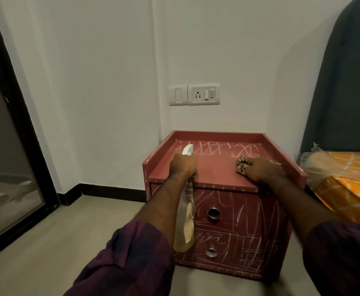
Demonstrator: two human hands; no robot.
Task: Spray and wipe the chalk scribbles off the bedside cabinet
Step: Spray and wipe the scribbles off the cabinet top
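A low red bedside cabinet with two drawers stands against the wall. White chalk scribbles cover the back strip of its top and both drawer fronts; the front part of the top looks plain red. My left hand grips the neck of a clear spray bottle, its white nozzle pointing over the top, its body hanging before the upper drawer. My right hand presses a patterned brown cloth flat on the right side of the top.
A bed with an orange cover and a dark headboard stands close on the right. A switch and socket plate sits on the wall above. A glass door with a dark frame is on the left, over pale floor.
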